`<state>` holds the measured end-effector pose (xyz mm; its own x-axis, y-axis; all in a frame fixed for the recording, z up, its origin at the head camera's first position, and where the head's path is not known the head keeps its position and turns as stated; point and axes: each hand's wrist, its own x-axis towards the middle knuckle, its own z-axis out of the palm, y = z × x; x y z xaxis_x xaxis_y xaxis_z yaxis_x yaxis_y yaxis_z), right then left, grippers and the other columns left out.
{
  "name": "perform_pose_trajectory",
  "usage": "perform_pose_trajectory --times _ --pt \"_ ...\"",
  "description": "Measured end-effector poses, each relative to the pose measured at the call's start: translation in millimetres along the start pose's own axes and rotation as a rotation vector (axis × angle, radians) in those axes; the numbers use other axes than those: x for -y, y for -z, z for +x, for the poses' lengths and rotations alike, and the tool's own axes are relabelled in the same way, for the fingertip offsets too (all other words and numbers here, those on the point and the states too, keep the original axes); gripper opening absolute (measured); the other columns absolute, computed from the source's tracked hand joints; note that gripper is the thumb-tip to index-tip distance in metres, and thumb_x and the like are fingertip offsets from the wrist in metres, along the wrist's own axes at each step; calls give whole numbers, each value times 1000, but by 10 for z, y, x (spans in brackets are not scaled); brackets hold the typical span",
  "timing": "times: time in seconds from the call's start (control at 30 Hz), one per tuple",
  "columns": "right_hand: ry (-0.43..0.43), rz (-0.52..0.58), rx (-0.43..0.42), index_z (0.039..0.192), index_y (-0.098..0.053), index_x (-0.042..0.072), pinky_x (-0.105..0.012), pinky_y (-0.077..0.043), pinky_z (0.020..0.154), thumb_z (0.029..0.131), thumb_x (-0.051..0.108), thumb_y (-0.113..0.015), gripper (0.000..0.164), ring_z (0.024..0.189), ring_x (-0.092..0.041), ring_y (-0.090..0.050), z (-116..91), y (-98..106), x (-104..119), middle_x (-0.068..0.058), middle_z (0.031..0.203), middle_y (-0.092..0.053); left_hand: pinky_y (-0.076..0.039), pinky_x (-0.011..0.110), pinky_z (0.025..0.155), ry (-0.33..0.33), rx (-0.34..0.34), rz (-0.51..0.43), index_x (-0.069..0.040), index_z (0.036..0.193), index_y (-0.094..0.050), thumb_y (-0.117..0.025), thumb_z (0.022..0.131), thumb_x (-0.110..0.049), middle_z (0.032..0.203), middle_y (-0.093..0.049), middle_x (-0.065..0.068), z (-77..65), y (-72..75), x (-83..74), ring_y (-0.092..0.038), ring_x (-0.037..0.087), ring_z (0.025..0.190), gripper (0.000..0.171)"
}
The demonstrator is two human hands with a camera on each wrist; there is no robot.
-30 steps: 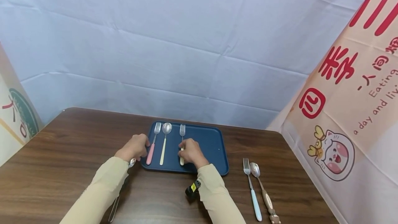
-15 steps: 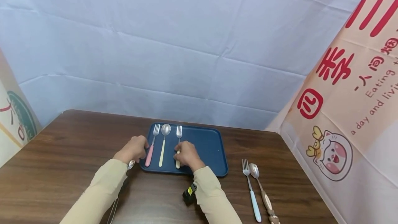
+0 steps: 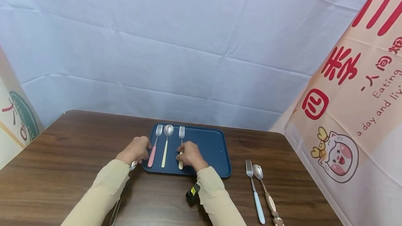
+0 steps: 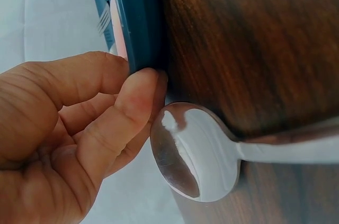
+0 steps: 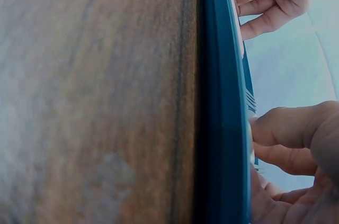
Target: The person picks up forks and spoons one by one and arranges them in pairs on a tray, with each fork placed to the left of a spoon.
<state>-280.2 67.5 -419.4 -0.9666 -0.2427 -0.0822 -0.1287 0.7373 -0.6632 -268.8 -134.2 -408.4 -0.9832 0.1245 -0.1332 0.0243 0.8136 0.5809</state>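
Note:
A blue tray (image 3: 208,149) lies at the middle of the table. My left hand (image 3: 135,150) pinches its left rim, thumb and finger meeting at the edge in the left wrist view. With my right hand (image 3: 191,155) I hold a fork (image 3: 181,132) by its cream handle over the tray. To the left of that fork lie a cream-handled spoon (image 3: 165,149) and a pink-handled fork (image 3: 152,157), side by side with heads pointing away. Just below my left hand is the bowl of a metal spoon (image 4: 196,155); the sleeve partly covers its handle in the head view.
On the right of the wooden table (image 3: 62,152) lie a blue-handled fork (image 3: 257,203) and a spoon with a brown bear handle (image 3: 270,201). A pale cloth (image 3: 157,62) hangs behind the table, and a printed cloth (image 3: 361,114) hangs at the right.
My right hand has shifted slightly left with the cream-handled fork, bringing it closer to the cream-handled spoon. My left hand stays at the tray's rim.

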Motion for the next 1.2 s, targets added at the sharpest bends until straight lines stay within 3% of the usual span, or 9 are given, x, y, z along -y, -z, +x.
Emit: perform_pose_trajectory --times 0.33,0.53,0.63,0.93,1.2 --pt "16 3 12 103 -68 -3 -28 -49 46 80 3 -69 24 55 -17 -58 -18 36 32 -15 93 -61 -48 27 45 7 1 -4 11 107 -59 -63 74 14 94 -58 24 -4 6 -11 -57 18 50 33" --pt "66 -159 6 106 -67 -1 -33 -49 64 80 12 -71 29 77 -21 -56 -59 58 78 -13 99 -61 -47 27 45 14 7 -12 11 106 -59 -63 74 14 93 -57 24 -11 5 7 -56 18 50 33" --pt "69 -233 10 110 -65 0 -36 -48 68 80 15 -71 34 81 -22 -54 -95 77 111 -13 101 -61 -47 26 44 11 4 -12 10 106 -59 -63 74 13 91 -57 23 -14 2 13 -56 18 49 33" --pt "43 -396 27 111 -65 5 -36 -47 64 78 21 -73 38 77 -19 -50 -190 156 212 -7 91 -57 -46 26 42 -4 -9 -17 11 106 -60 -64 73 14 92 -58 23 -4 -8 22 -55 18 47 33" --pt "74 -564 23 96 -68 10 -36 -43 51 76 21 -73 23 66 -18 -47 -262 205 291 -5 78 -49 -46 26 42 2 -3 -17 10 106 -60 -64 73 14 93 -58 24 1 -6 18 -56 17 47 33"
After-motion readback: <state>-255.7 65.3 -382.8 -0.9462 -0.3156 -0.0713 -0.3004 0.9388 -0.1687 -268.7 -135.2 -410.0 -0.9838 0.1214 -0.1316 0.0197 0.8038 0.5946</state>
